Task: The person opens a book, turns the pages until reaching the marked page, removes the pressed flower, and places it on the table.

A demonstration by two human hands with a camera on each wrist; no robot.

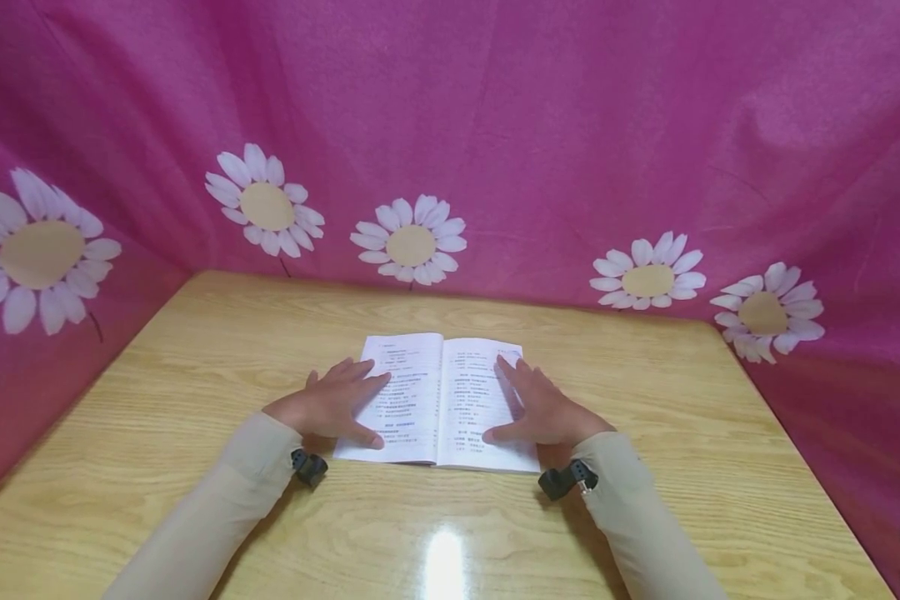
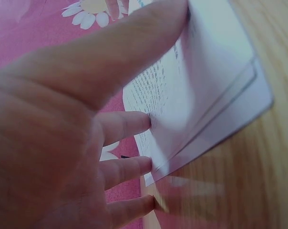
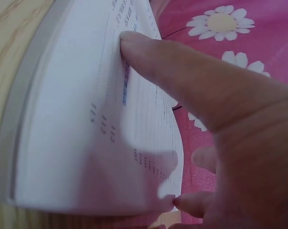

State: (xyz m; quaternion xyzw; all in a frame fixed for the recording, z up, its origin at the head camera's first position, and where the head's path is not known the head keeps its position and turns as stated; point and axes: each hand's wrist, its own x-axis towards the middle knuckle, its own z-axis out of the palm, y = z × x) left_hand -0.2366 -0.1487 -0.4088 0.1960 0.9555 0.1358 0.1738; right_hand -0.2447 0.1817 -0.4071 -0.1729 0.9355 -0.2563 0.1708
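Observation:
An open book (image 1: 441, 400) with printed white pages lies flat on the wooden table. My left hand (image 1: 333, 404) rests with spread, nearly straight fingers on the left page and its outer edge. In the left wrist view, the thumb (image 2: 120, 47) lies over the page and several fingertips touch near the page edge. On the right page, my right hand (image 1: 547, 410) rests with its fingers spread. The right wrist view shows its thumb (image 3: 168, 71) on the printed lines and another fingertip at the page edge. Neither hand grips anything.
A light wooden table (image 1: 442, 517) extends around the book, with a bright light reflection near its front. A pink cloth (image 1: 495, 125) printed with white daisies hangs behind and at both sides. Dark wrist straps (image 1: 311, 468) sit at the sleeve cuffs.

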